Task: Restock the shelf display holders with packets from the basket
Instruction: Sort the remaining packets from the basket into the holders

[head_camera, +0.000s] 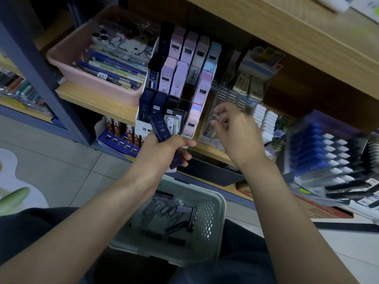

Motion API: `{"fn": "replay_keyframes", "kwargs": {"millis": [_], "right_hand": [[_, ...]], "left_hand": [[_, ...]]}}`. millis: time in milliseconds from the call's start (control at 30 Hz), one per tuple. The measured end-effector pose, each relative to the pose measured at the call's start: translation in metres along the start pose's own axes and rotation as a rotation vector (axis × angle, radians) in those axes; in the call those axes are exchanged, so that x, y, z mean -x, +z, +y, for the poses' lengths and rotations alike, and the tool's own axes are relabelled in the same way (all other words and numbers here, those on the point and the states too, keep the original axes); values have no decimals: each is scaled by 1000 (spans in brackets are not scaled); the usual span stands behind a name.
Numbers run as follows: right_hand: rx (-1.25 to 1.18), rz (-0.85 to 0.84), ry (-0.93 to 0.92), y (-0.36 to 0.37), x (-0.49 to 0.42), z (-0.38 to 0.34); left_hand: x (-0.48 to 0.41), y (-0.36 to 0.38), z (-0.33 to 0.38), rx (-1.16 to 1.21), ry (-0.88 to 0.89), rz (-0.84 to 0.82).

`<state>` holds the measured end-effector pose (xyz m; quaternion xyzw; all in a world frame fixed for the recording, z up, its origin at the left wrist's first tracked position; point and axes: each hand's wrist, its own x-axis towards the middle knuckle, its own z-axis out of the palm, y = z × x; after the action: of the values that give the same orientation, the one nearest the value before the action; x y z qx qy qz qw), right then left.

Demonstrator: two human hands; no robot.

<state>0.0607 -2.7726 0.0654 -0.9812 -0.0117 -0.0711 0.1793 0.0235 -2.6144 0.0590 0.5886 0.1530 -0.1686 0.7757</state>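
Note:
My left hand [164, 149] grips several dark blue "0.5 HB" lead packets [161, 128] just below the front row of the tiered display holder [178, 78]. That holder stands on the wooden shelf and carries dark blue, pink, lilac and pale blue packets in stepped slots. My right hand [238, 130] hovers to the right of the holder, fingers loosely curled; whether it pinches something small is blurred. On my lap sits a pale green perforated basket [213, 203] with several dark packets [180, 218] lying loose in it.
A pink tub [67, 58] of pens and a phone case stands left of the holder. Clear racks of erasers and staples [246, 93] stand right of it. A blurred blue-and-white pen display [322, 152] is at far right. Another wooden shelf [287, 35] overhangs above.

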Motion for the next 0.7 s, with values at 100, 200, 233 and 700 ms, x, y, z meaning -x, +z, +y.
{"fn": "replay_keyframes", "kwargs": {"millis": [100, 200, 233, 700], "right_hand": [[76, 38, -52, 6, -3, 4], [120, 133, -40, 9, -7, 7], [127, 143, -25, 11, -7, 7], [-752, -314, 220, -18, 14, -32]], "left_hand": [[1, 1, 0, 10, -10, 0], [2, 3, 1, 36, -17, -14], [2, 3, 0, 36, -19, -16], [3, 1, 2, -16, -34, -71]]}}
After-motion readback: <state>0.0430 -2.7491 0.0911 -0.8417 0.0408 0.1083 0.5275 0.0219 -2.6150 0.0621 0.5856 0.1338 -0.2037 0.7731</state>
